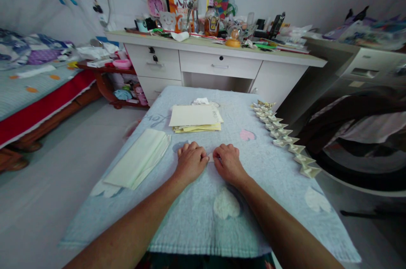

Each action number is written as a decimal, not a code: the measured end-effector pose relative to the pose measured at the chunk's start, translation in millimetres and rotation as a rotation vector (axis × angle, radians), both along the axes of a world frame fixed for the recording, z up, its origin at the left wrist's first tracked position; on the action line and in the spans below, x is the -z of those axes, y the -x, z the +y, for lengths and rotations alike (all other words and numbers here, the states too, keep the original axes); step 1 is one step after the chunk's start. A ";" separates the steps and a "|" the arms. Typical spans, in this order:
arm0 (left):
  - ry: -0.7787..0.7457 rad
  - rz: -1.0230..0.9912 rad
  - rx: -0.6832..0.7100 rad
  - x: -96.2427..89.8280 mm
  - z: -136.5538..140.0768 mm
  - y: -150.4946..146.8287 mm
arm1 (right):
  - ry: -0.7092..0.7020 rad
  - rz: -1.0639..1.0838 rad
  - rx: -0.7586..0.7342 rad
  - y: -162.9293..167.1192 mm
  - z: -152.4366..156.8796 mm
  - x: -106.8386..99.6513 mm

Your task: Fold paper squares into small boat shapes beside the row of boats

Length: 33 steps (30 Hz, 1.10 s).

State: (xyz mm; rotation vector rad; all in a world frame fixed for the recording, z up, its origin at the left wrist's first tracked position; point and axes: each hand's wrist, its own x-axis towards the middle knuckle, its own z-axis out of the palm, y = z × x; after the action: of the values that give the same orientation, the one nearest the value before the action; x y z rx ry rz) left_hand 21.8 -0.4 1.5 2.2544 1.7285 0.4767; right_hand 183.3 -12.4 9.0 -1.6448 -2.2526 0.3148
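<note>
A small pale piece of paper (211, 157) lies low over the cloth, mostly covered by my fingers. On its left side my left hand (192, 161) is closed, thumb and curled fingers pinching its edge. My right hand (230, 162) is closed on the opposite edge. Just beyond them rests a stack of cream and yellow paper sheets (194, 116). To the left lies a long pile of pale green paper (139, 157). A row of folded paper pieces (282, 133) runs along the table's right side.
A light blue cloth with heart patterns covers the table (196, 226). Crumpled white paper (200, 101) sits behind the stack. Farther back stands a white cabinet (218, 68) crowded with jars and packets. A washing machine (364, 74) is at the right, a bed (41, 87) at the left.
</note>
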 end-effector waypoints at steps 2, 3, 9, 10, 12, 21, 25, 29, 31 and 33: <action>0.010 -0.007 0.003 -0.1 1.3 0.4 | 0.005 -0.009 0.006 1.6 0.7 -0.2; 0.019 -0.008 0.006 -0.3 2.0 0.9 | 0.008 -0.016 0.013 2.4 1.0 -0.4; 0.065 -0.022 0.081 -4.0 7.0 10.9 | 0.010 -0.042 0.047 5.7 0.6 -1.2; 0.074 -0.035 0.090 -4.6 7.7 12.8 | 0.009 -0.045 0.047 5.9 0.4 -1.2; 0.087 -0.058 0.101 -5.5 8.4 15.1 | 0.007 -0.054 0.051 6.3 0.0 -1.3; 0.027 0.002 0.039 -0.6 5.6 8.3 | 0.006 -0.087 0.082 7.2 -0.4 0.4; 0.045 -0.017 0.030 -0.1 6.9 8.0 | 0.023 -0.070 0.126 2.5 0.5 0.4; 0.061 -0.022 0.021 -1.1 7.7 7.9 | 0.048 -0.054 0.142 -8.7 1.8 -0.7; 0.064 -0.024 0.021 -1.4 7.7 7.8 | 0.064 -0.048 0.151 -14.9 2.1 -1.5; 0.064 -0.026 0.024 -1.3 7.6 7.8 | 0.075 -0.045 0.157 -20.1 2.2 -2.4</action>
State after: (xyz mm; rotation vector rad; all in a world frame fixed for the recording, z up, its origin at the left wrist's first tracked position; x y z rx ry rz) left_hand 14.0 7.2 2.9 2.2124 1.6781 0.4379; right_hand 203.4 -10.2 11.4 -1.8719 -2.1512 0.3298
